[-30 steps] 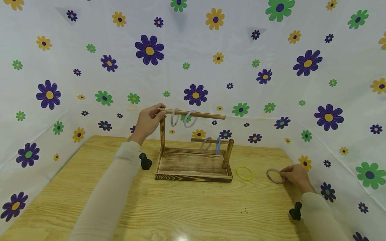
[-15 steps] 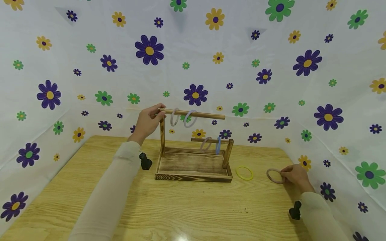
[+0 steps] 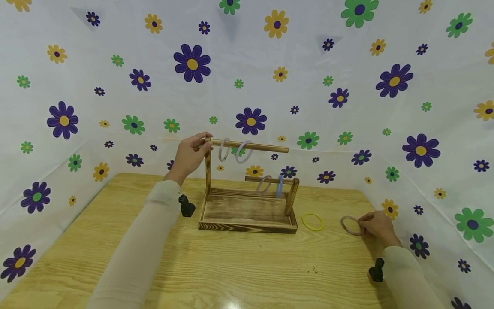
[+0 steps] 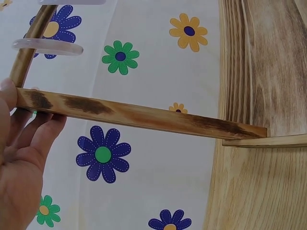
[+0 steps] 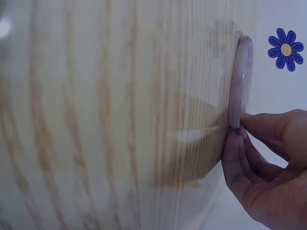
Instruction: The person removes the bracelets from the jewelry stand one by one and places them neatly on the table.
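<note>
Bangle (image 5: 238, 91) pinched at the table's right side

From the head view, the mauve-grey bangle is in the right hand (image 3: 378, 226), well apart from the wooden bangle rack (image 3: 247, 228) on the table (image 3: 231, 266). A yellow bangle (image 3: 314, 230) lies between them. The left hand (image 3: 189, 155) grips the rack where post and upper bar (image 3: 266, 148) meet. Two pale bangles hang on that bar; another mauve one and a blue bangle (image 3: 279, 186) hang on the lower bar (image 3: 251, 179).

The left wrist view has fingers curled behind the post (image 4: 144, 112) and the thumb in front, though the thumb and the hand's outer side are cut off. The topmost hanging bangle is cropped too.

The right wrist view shows the held bangle nearly edge-on, thumb against one side of the band and fingertips against the other. It looks stiff, light and glossy, so probably slippery and, if glass or stone, liable to chip; that pinch on the near band seems the right hold, leaving the hole free. Its gripped stretch is hidden, and whether it touches the table cannot be told.
</note>
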`<state>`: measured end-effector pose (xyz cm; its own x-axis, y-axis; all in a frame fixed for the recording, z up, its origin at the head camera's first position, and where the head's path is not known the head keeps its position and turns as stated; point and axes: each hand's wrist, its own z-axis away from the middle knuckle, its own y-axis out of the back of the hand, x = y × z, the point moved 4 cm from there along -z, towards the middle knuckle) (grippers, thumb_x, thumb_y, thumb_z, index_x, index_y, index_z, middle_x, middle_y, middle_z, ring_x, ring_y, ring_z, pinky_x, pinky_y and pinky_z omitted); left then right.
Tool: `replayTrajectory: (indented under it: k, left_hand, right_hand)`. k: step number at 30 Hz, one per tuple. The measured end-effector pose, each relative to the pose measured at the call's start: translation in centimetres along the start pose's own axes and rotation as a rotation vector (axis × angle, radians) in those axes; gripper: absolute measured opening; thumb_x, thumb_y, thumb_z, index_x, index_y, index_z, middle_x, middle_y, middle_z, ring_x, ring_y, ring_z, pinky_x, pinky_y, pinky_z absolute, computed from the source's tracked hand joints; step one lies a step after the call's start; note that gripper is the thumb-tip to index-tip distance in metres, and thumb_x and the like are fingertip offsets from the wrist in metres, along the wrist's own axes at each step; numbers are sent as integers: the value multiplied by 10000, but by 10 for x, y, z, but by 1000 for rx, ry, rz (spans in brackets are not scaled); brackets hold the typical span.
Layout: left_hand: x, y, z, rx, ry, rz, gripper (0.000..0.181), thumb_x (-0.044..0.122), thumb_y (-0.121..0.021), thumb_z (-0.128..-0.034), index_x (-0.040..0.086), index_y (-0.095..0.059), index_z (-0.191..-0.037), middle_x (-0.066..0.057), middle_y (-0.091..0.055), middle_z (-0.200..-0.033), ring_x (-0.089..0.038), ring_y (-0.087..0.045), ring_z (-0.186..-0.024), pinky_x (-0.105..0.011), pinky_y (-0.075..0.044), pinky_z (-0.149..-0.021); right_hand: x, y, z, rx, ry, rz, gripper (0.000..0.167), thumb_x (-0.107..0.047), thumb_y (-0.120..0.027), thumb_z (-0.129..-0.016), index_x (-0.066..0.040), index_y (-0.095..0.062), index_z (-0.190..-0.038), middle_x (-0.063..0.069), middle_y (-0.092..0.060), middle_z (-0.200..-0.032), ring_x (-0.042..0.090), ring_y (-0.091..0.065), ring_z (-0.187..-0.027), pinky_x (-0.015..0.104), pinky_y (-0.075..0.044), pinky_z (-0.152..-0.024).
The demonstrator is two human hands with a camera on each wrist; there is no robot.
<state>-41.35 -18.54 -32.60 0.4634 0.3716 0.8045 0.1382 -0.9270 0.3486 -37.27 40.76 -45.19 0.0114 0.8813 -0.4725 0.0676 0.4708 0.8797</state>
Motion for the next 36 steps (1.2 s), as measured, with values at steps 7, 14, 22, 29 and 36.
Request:
replayTrajectory:
  k: [7, 14, 22, 29, 36]
  left_hand:
    - [2, 0, 0, 3, -13, -9, 403, 247, -592, -1062, 28, -601, -1400, -217, -705, -1300, -356, -711, -1154, -489, -559, -1029]
    - [0, -1, 0, 7, -23, -11, 423, 247, -591, -1063, 19, -586, -1420, -247, -704, -1271, -373, -714, -1130, -500, -561, -1019]
    - [-2, -3, -2, -12, -28, -14, 399, 247, -568, -1073, 18, -585, -1399, -290, -669, -1221, -408, -703, -1120, -527, -563, -999]
    - [-1, -3, -2, -22, -19, -24, 385, 254, -560, -1073, 20, -544, -1379, -279, -666, -1238, -400, -701, -1130, -543, -553, -993]
    - [-2, 0, -2, -27, 2, -7, 392, 256, -573, -1069, 15, -530, -1375, -292, -653, -1273, -407, -693, -1160, -544, -543, -1019]
  right_hand:
    - [1, 0, 1, 5, -11, -16, 229, -66, -694, -926, 152, -735, -980, 198, -755, -757, 147, -675, -590, 264, -520, -546]
    - [0, 1, 3, 4, 0, -4, 239, -71, -692, -919, 155, -733, -986, 199, -755, -758, 143, -670, -594, 260, -514, -553]
    - [-3, 5, -2, 21, -30, -2, 311, -129, -621, -944, 136, -720, -1072, 312, -736, -1024, 414, -692, -874, 408, -571, -698]
    - [-41, 14, -9, 41, 13, -43, 329, -164, -605, -999, 113, -708, -1144, 336, -706, -1153, 508, -662, -1039, 568, -567, -852]
    - [-95, 16, -17, 70, 103, -100, 317, -194, -605, -1022, 64, -723, -1162, 302, -726, -1138, 437, -707, -966, 469, -599, -759]
